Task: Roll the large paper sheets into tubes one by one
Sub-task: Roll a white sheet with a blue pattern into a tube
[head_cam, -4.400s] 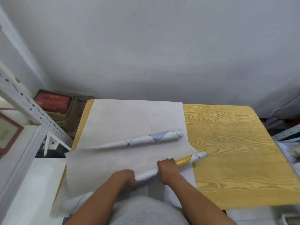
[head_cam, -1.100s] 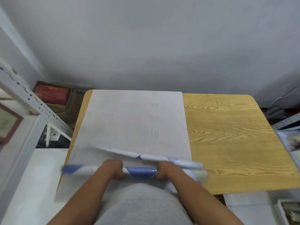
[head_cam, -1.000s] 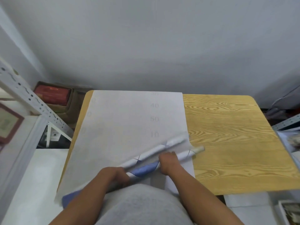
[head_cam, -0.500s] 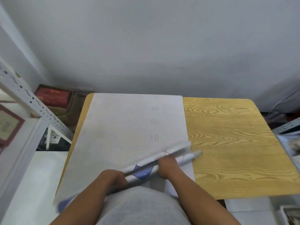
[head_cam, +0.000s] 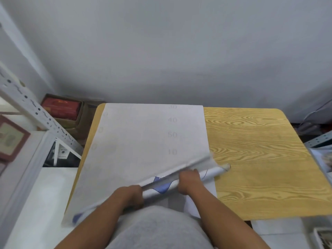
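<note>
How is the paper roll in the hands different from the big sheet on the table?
The paper roll is wound into a thin tube; the big sheet lies mostly flat. The roll shows blue patches; the sheet is pale with faint numbers. Both hands grip the roll; the sheet rests on the table. Both are paper.

Bare forearms and hands (head_cam: 158, 188), no sleeves showing; a grey, seemingly fuzzy garment (head_cam: 158, 229) covers the torso.

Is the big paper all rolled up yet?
Not yet. A tight roll has started at the near edge, and both hands, left hand and right hand, grip it. Most of the paper sheet lies flat on the wooden table, waiting to be rolled.
</note>
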